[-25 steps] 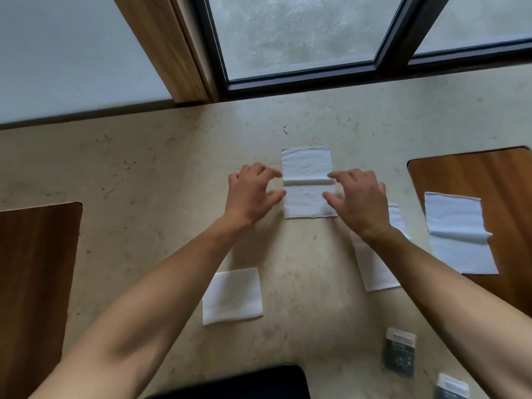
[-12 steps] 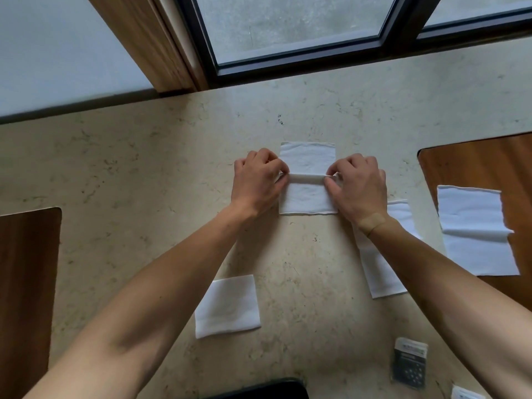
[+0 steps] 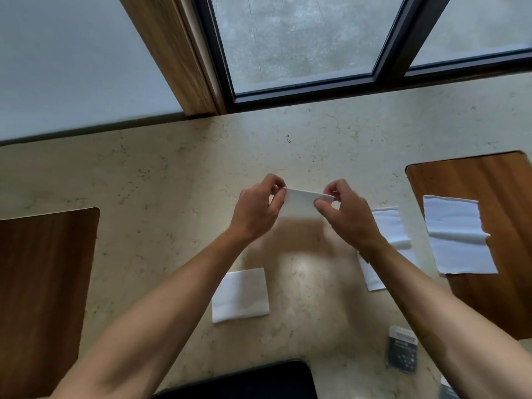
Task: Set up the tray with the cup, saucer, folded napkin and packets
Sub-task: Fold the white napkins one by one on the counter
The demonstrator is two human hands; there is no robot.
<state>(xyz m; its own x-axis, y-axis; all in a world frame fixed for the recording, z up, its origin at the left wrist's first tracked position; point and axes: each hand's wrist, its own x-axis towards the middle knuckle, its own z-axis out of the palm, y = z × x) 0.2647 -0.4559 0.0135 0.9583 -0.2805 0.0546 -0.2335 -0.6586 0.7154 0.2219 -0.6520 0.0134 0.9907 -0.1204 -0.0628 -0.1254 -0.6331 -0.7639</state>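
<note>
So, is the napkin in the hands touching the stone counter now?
Apart. In the head view both hands, left hand and right hand, pinch the napkin up, and its shadow falls apart from it on the counter.

My right forearm covered the middle of a white napkin lying on the table, leaving only its two ends in view. My left hand and right hand hid the side edges of the folded napkin I pinched. A dark packet bore print too small to read. A second packet and a black object were cut off by the lower edge.
</note>
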